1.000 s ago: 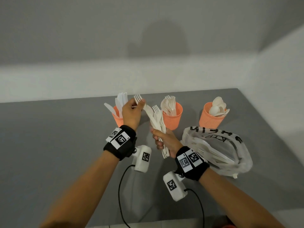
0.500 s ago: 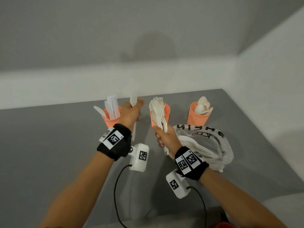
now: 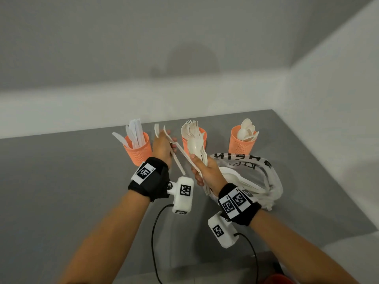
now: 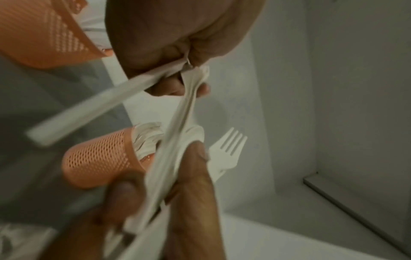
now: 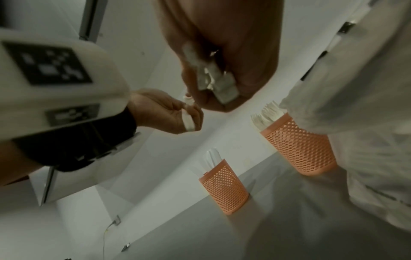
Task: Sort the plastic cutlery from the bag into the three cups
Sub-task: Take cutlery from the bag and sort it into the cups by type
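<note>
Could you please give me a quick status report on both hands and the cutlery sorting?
Left hand grips two white pieces. Right hand holds mixed cutlery bundle. Three cups part-filled; bag not empty. Nothing in the way.

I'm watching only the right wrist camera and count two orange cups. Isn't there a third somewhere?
Observer: Yes. The head view shows a third cup at the right end of the row, holding spoons.
Visitor: What is the right hand gripping? I see only stubs.
Observer: The right hand grips a bundle; the left wrist view shows a fork in it.
Visitor: And the left hand?
Observer: The left hand holds two long white pieces; one runs down into that bundle.
</note>
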`<state>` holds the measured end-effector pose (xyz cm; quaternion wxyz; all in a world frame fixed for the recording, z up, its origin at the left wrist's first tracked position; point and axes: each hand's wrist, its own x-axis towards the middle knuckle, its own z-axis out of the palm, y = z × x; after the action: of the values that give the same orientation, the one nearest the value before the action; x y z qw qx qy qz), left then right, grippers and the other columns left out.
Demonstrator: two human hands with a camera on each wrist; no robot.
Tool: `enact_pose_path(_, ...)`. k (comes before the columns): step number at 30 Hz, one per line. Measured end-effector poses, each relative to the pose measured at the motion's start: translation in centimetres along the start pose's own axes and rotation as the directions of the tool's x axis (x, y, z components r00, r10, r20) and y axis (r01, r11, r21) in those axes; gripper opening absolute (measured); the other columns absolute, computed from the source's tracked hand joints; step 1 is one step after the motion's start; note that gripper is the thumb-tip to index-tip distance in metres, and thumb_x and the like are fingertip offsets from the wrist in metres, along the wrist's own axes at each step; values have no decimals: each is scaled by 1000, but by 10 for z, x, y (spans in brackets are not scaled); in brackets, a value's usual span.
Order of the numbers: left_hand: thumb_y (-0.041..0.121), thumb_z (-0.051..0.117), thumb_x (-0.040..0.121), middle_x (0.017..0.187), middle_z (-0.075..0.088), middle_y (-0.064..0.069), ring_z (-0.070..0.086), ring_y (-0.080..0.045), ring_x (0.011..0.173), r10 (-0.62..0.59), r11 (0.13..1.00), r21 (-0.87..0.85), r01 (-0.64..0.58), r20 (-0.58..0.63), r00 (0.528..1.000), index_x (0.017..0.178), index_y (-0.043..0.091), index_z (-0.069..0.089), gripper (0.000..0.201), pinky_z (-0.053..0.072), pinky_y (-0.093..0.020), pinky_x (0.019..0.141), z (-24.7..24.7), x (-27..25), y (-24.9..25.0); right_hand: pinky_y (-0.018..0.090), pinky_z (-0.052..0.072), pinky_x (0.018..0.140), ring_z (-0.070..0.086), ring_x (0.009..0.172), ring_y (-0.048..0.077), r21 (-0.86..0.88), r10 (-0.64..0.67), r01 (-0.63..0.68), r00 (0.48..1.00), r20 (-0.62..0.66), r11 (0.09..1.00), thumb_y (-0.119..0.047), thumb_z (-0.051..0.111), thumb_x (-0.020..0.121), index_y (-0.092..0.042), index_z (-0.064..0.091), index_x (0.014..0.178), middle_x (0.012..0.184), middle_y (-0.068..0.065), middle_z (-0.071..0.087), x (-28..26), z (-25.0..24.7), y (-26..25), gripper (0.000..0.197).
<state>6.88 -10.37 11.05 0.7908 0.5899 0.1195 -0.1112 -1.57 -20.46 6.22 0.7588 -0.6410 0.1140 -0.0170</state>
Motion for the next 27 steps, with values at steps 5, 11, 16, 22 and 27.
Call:
enact_pose_path(5,54,38,92,41,34,6,38,-8,33,-90,967,-244,78,-37,995,77,16,45,41,41,-26,51,-4,1,-1,18,31,35,35,37,9,-82,-44,43,999,-4,996,-30,50,94,-11,50,95,60,0,50,-3,-2,8,19)
enact_pose_path(11,16,60,87,38,31,11,25,-3,32,52,980,178,-89,200,978,71,16,50,19,22,-15,32,-8,-10,-2,17,27,32,33,32,8,-150,-48,41,998,-42,988,-30,50,95,-15,51,105,61,3,53,0,-6,8,19)
enact_pose_path(16,13,65,84,31,38,8,27,-1,26,91,924,328,-196,307,947,68,13,52,20,22,-14,30,1,-30,-14,13,26,31,32,30,4,-91,8,2,995,104,996,-27,50,95,-17,50,94,56,4,45,-2,-7,-1,10)
enact_pose_path(22,15,56,90,31,42,10,35,-1,28,179,909,349,-226,162,970,65,11,50,26,29,-16,35,2,-23,-17,17,32,34,39,34,7,-48,35,-33,999,37,998,-42,46,94,-11,51,96,57,3,44,-2,-11,0,31)
enact_pose_path(27,12,42,94,44,59,5,43,-5,35,46,993,108,-45,-11,999,71,12,50,25,38,-17,38,1,-14,-26,18,34,32,40,29,7,-230,-97,74,991,-91,970,-30,35,100,-9,46,97,51,5,41,2,-9,7,24)
